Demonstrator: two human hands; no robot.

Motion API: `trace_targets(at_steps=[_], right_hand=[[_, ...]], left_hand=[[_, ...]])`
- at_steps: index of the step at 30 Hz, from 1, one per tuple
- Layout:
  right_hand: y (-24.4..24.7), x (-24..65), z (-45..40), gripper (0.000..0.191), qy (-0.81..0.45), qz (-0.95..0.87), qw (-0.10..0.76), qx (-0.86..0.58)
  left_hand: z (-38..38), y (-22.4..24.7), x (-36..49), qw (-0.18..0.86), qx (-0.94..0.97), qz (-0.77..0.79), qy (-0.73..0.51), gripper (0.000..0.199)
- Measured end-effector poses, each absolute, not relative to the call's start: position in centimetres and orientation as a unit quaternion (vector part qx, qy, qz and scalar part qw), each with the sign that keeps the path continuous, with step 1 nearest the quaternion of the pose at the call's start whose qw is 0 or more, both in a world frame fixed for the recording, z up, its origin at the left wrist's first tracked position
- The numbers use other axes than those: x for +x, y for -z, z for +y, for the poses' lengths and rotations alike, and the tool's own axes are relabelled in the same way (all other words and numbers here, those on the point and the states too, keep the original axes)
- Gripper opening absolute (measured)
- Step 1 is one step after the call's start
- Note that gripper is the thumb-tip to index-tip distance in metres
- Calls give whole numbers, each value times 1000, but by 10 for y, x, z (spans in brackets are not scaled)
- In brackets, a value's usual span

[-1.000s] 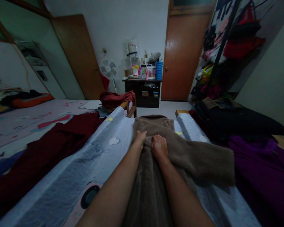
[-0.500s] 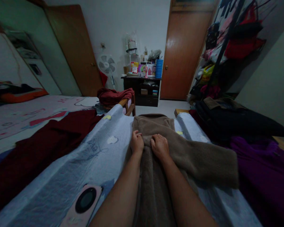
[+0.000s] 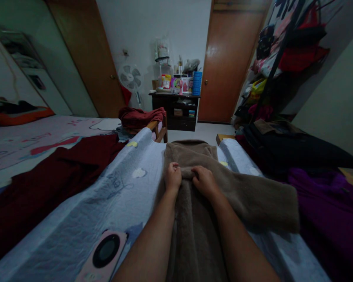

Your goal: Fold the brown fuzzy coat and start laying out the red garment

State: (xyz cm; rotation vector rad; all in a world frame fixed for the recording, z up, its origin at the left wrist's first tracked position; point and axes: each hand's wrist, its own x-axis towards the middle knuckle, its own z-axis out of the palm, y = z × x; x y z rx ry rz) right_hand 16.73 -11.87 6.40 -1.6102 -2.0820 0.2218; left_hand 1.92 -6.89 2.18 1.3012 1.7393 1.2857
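A brown fuzzy coat [image 3: 253, 197] lies lengthwise on the pale blue patterned bedsheet [image 3: 135, 196], one sleeve stretched out to the right. Near its upper part, my left hand [image 3: 173, 178] has its fingers closed on the fabric. Just to the right, my right hand [image 3: 205, 181] pinches the same coat, with its thumb under the bent fingers. A small raised fold of cloth runs between the two hands. The coat's lower part passes between my forearms and out of the frame.
A pink phone [image 3: 104, 254] lies on the sheet at the lower left. Dark red clothing [image 3: 61, 172] is spread at the left. Purple clothing [image 3: 329, 211] and a dark folded pile [image 3: 297, 149] are at the right. A fan [image 3: 131, 78] stands behind.
Both hands have shifted slightly right, and my right hand has turned from resting flatter on the coat to gripping it. The fabric between the hands is now lifted in a fold.
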Motion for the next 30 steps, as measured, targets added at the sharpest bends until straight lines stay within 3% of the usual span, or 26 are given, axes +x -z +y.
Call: trace_targets(at_steps=[6,16,24,30], right_hand=[[-79,169,-125,22,29,-704,253,-662],[-75,169,-123,26,22,-695,226,-682],[-82,162,-131,50,3,-759,190,-623],[-84,166,-128,23,-3,-721,176,-670]], left_hand=[[-73,-27,20,350,509,613,-493,25],[-75,-26,23,416,554,531,-487,18],[-73,-23,22,426,560,510,-496,18],[-78,-25,19,436,591,475,-486,20]])
